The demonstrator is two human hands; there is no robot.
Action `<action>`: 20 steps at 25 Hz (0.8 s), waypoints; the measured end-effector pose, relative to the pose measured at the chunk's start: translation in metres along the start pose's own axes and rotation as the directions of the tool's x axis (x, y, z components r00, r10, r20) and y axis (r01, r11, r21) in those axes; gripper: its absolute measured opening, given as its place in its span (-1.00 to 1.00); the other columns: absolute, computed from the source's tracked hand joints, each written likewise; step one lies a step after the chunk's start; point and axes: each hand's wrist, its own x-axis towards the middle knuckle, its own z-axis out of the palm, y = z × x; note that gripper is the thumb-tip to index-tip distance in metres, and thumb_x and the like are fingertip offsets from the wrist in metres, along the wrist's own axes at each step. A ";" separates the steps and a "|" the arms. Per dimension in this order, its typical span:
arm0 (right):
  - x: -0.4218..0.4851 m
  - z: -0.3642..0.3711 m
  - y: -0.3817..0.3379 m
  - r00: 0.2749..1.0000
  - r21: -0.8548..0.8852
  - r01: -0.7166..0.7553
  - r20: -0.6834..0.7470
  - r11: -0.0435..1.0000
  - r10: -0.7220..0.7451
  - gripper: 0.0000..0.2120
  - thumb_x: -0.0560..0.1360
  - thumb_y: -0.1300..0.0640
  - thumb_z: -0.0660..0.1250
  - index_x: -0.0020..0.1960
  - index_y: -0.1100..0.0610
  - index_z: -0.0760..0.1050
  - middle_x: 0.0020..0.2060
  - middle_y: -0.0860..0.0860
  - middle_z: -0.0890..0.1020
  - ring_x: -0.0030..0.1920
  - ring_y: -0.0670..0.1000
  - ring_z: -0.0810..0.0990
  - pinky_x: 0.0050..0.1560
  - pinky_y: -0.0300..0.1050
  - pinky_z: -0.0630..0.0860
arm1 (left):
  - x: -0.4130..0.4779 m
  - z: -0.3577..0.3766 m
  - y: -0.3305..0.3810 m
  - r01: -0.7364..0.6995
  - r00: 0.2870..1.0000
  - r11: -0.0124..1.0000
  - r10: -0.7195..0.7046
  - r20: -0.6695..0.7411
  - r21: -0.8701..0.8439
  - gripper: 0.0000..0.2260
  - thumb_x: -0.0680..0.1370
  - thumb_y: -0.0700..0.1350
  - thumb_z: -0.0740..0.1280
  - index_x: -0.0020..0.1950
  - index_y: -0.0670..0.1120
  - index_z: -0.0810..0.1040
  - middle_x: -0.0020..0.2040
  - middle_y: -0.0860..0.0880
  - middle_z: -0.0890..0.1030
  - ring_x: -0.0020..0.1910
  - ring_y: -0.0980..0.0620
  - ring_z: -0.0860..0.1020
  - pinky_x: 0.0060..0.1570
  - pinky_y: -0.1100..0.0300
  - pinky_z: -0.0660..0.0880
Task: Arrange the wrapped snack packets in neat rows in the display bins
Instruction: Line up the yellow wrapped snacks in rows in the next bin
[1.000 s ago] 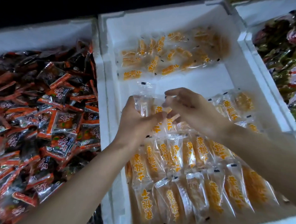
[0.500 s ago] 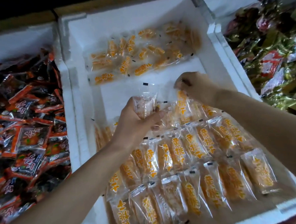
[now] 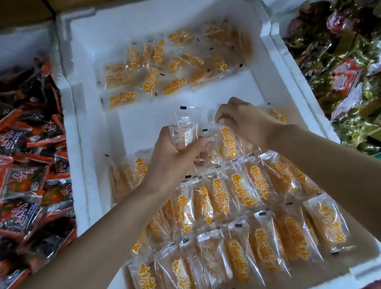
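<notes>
Head view: third row going into the middle bin (image 3: 275,58). L hand (image 3: 177,160): fingers curled round spare pkts (image 3: 183,133), held above the bin floor. R hand (image 3: 239,119): fingers pinch the far seal of one pkt (image 3: 228,142), which is overlapping the second row (image 3: 243,192). Its long axis runs near-to-far, seal end away, leaning slightly left. Next, I'd guess: let go, draw another pkt, and lay it beside w/ the same heading.
</notes>
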 end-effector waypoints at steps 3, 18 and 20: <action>-0.013 -0.004 -0.012 0.995 0.053 -0.004 -0.099 0.999 0.009 -0.70 0.62 0.12 0.12 0.32 0.13 0.39 0.20 0.09 0.43 0.21 0.06 0.41 0.17 -0.19 0.30 | -0.001 0.005 0.003 0.006 1.000 1.000 -0.007 0.028 0.008 -0.71 0.52 -0.15 0.39 0.18 -0.13 0.40 -0.02 -0.13 0.66 -0.16 -0.03 0.68 -0.14 0.04 0.63; -0.104 -0.013 0.001 0.879 0.358 0.254 -0.474 0.899 -0.060 -0.90 0.43 0.28 0.38 -0.17 0.15 0.47 -0.13 -0.01 0.50 -0.03 -0.05 0.52 0.03 -0.24 0.49 | 0.005 0.045 0.031 0.270 0.929 0.931 -0.185 0.321 -0.246 -0.80 0.59 -0.12 0.22 0.02 -0.19 0.58 -0.18 -0.10 0.70 -0.25 0.00 0.68 -0.29 0.17 0.63; -0.116 -0.003 0.008 0.884 0.209 0.334 -0.409 0.919 -0.228 -0.94 0.44 0.28 0.34 -0.12 0.16 0.51 -0.05 0.01 0.44 0.05 -0.06 0.45 0.12 -0.36 0.36 | 0.004 0.054 0.035 0.266 0.927 0.935 -0.181 0.330 -0.236 -0.93 0.54 -0.23 0.30 -0.06 -0.17 0.58 -0.32 -0.04 0.67 -0.37 0.07 0.65 -0.42 0.27 0.56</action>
